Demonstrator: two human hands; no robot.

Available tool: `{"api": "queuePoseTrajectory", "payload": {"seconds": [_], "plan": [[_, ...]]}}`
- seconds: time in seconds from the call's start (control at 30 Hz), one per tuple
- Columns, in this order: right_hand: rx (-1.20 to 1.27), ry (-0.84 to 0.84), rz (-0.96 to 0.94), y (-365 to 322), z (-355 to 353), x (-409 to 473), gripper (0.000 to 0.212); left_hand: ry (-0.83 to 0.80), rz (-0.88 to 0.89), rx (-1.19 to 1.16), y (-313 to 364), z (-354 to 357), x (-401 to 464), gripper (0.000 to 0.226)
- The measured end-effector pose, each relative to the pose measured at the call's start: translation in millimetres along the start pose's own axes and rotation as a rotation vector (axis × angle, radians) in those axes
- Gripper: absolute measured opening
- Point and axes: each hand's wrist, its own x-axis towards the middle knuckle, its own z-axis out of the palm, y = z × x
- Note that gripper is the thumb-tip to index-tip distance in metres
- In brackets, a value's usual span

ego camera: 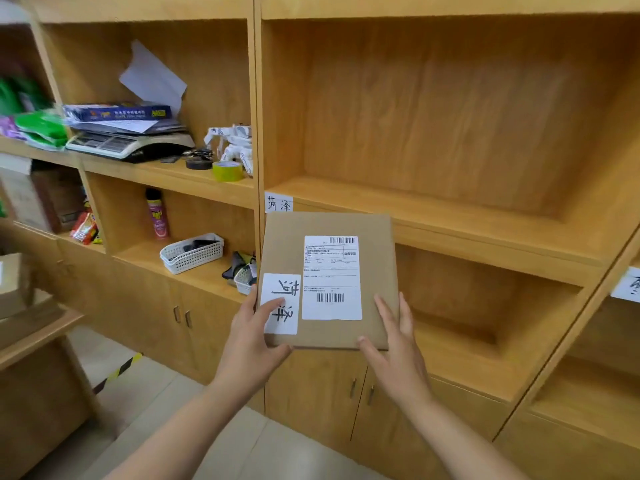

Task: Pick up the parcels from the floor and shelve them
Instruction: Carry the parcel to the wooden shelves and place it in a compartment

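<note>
Here, both hands hold one flat parcel before the wooden shelf. Left hand pinches its corner, thumb on top. Right hand presses it with straight fingers.

Parcel plain brown kraft, white labels with black barcodes. Shelving honey woodgrain. At 10 o'clock: yellow-green tape roll, pink spray can, white lattice basket. Black-yellow striped floor tape at 8.

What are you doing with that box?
A person is holding a flat cardboard parcel up in front of wooden shelves. The left hand grips its near left corner, thumb on a handwritten sticker, and the right hand rests open against its right side. The shelf compartment just behind it, marked with a handwritten tag, has room.
</note>
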Motion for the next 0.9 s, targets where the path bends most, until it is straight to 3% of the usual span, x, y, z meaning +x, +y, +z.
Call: {"api": "queuePoseTrajectory", "payload": {"seconds": [0.33, 0.57, 0.9], "plan": [[-0.043, 0.055, -0.078, 10.7, 10.2, 92.5, 0.067, 0.046, 0.034, -0.052, -14.1, 15.1, 91.2, 0.078], [-0.113, 0.179, -0.045, 13.2, 23.9, 155.8, 0.066, 0.001, 0.191, -0.054, -31.7, 23.8, 176.5, 0.072], [-0.107, 0.302, -0.017, -9.9, 95.4, 265.0, 0.065, -0.041, 0.273, -0.122, -90.0, 3.1, 310.3, 0.064]]}}
